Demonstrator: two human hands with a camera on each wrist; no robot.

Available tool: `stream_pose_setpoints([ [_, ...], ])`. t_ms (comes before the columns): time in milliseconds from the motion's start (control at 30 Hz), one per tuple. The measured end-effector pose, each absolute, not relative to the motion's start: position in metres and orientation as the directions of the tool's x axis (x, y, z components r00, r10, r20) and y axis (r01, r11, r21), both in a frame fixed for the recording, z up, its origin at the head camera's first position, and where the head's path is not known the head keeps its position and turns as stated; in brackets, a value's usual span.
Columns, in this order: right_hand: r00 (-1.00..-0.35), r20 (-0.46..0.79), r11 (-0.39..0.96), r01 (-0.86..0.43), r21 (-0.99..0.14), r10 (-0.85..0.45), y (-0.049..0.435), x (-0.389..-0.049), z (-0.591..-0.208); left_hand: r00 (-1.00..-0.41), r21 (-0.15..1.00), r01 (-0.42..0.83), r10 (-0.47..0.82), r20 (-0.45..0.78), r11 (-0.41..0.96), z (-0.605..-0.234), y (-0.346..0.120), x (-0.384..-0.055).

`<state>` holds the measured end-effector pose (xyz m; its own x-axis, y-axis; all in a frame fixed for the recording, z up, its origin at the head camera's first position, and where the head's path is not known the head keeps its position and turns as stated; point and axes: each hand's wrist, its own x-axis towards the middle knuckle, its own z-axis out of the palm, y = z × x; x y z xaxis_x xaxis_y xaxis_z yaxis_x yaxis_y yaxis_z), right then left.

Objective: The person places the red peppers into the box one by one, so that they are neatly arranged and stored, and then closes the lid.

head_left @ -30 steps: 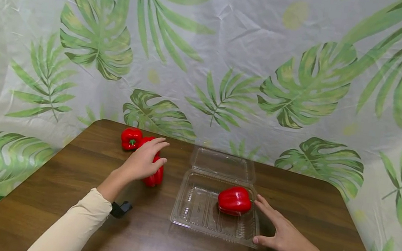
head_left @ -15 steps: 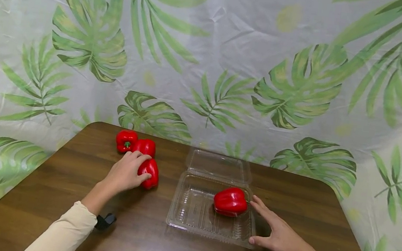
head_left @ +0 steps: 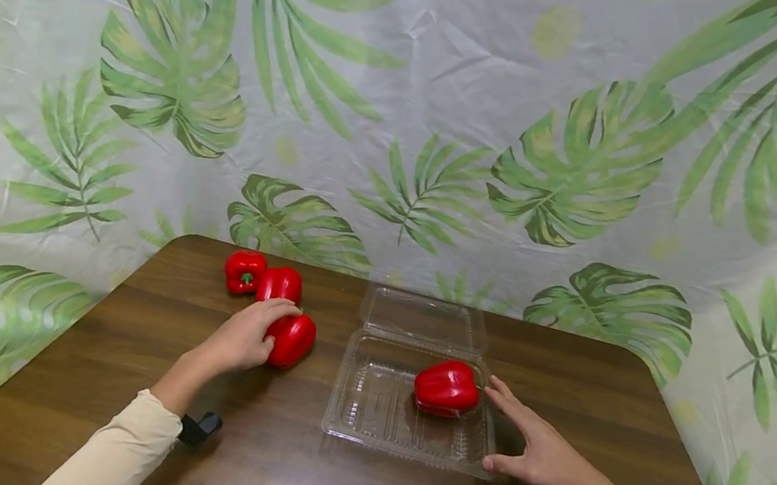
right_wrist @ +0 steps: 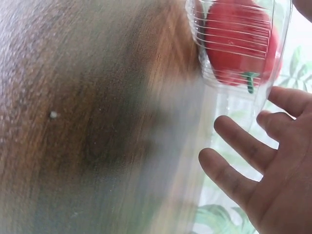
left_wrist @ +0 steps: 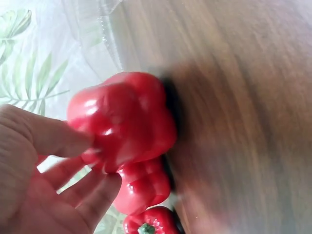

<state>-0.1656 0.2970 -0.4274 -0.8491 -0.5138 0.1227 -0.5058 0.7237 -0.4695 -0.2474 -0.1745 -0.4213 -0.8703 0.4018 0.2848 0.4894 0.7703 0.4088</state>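
My left hand (head_left: 242, 338) is at the nearest of the loose red bell peppers (head_left: 292, 340), its thumb and fingers pinching the left side of that pepper. In the left wrist view the thumb lies against the glossy red bell pepper (left_wrist: 124, 122), and the other fingers reach behind it. A clear plastic clamshell box (head_left: 374, 423) lies with its lid folded back, and one red bell pepper (head_left: 447, 388) rests on its side in the right half. Around the box's right edge my right hand (head_left: 545, 452) has its fingers spread, fingertips right at the rim.
Two more red bell peppers, one in the back left corner (head_left: 245, 272) with a green stem and one beside it (head_left: 280, 284), sit on the brown wooden table (head_left: 89, 367). The box's lid (head_left: 426, 318) reaches the table's back edge, before a leaf-print curtain (head_left: 404, 115).
My left hand has come down and back onto the nearest loose pepper, which has turned and shifted slightly right. The right hand stays at the box.
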Motion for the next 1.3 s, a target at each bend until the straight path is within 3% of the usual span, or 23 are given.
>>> stream_pose_setpoints([
  [267,-0.846,0.125,0.718,-0.511,-0.473,-0.519,0.2986,-0.1670,-0.4296,-0.890,0.468,0.456,0.389,0.239,0.757,-0.4274,-0.1712,-0.2449],
  [1300,-0.859,0.118,0.742,-0.493,-0.455,-0.498,0.3003,-0.1665,-0.4299,-0.901,0.473,0.428,0.403,0.160,0.770,-0.4255,-0.1715,-0.2413],
])
